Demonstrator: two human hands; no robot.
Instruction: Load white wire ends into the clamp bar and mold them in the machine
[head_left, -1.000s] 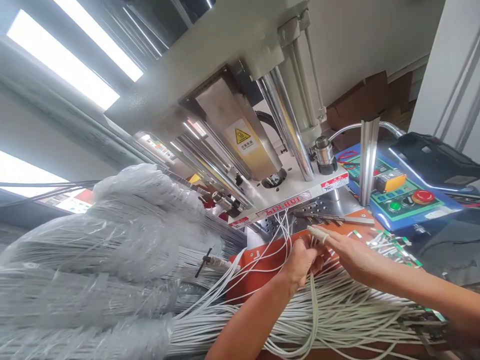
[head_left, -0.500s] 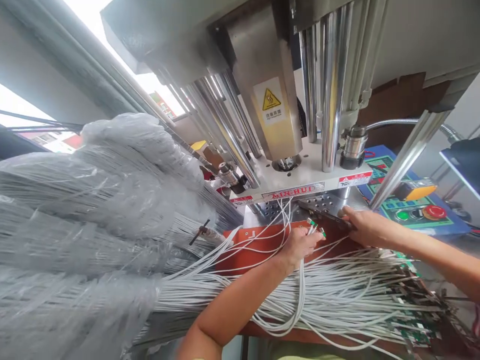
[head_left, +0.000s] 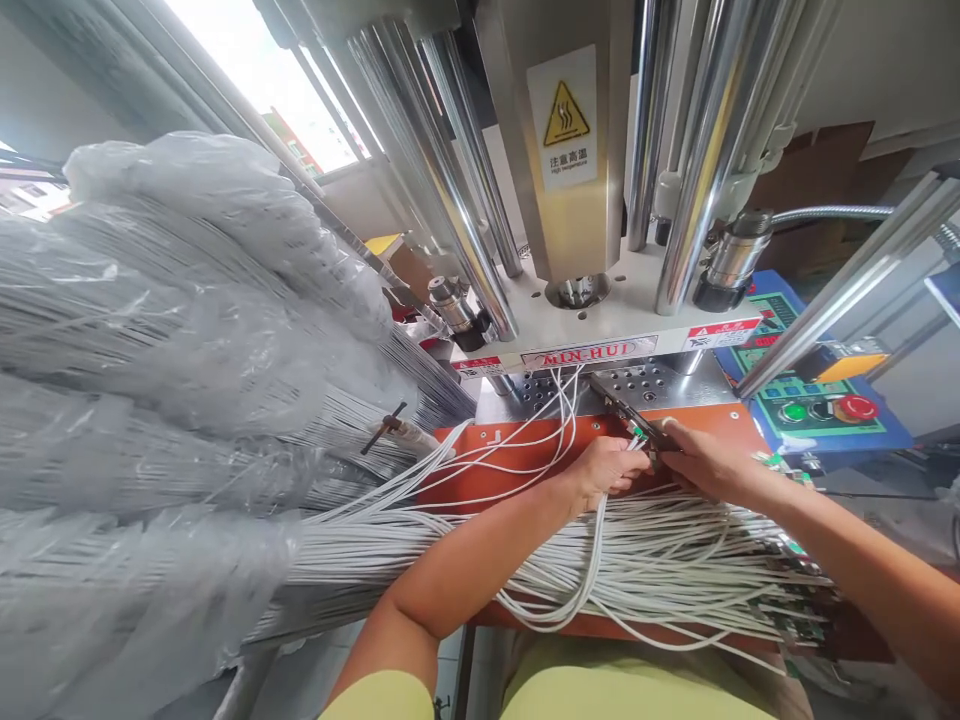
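My left hand point(head_left: 611, 468) is closed round a few white cables point(head_left: 594, 560), whose ends with small green boards point(head_left: 637, 432) stick out past the fingers. Close on its right, my right hand point(head_left: 694, 458) grips a dark metal mould plate point(head_left: 626, 408) by its near end. The plate lies slanted, its far end over the perforated metal bed of the press. The green-board ends are at the plate's edge; whether they sit in it cannot be made out. More white cables point(head_left: 551, 430) run out from under the press head.
The MIN-HUI press point(head_left: 589, 355) stands ahead. Many cables point(head_left: 675, 560) lie across the orange bench point(head_left: 720, 425). Plastic-wrapped cable bundles point(head_left: 187, 380) fill the left. A control box point(head_left: 817, 400) with a red button is at the right.
My right hand has moved left along the plate, closer to my left hand. The green-board ends have come up against the plate. The view has shifted, with the press appearing larger.
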